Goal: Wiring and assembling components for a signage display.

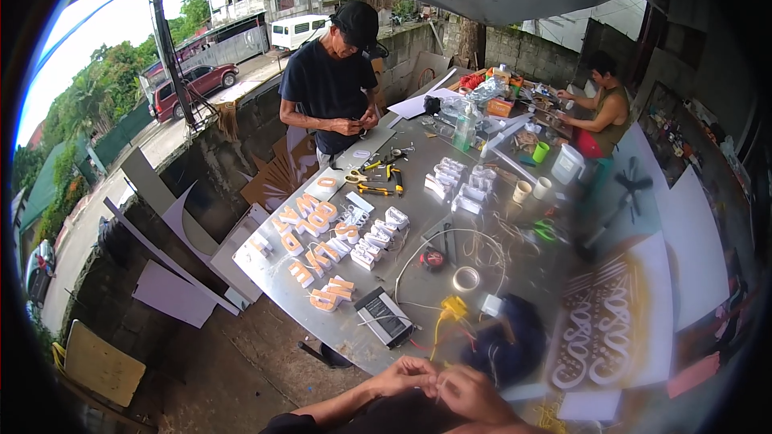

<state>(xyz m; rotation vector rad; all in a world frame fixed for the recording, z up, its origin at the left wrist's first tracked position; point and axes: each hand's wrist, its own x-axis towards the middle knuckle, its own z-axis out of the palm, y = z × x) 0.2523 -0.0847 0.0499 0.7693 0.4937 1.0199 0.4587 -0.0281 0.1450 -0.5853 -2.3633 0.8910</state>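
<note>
At the near edge of the metal table (374,217), my left hand (406,375) and my right hand (470,394) meet fingertip to fingertip. Both are closed in a pinch. Whatever lies between the fingers is too small to make out. Just beyond them are a dark blue cloth-like bundle (515,341), a yellow plug-like piece (453,308) with a yellow cord, and thin red wires. A black-and-silver power supply box (384,317) rests left of these, a white cable across it. Farther in lie a roll of tape (466,279) and a red-and-black tape measure (432,259).
Tan-faced cut-out letters (310,217) and white block letters (378,239) cover the table's left side, near yellow-handled pliers (394,181). Across the table stands a person in dark clothes (330,88); another person (603,104) works at far right. A stencilled board (615,321) lies at right.
</note>
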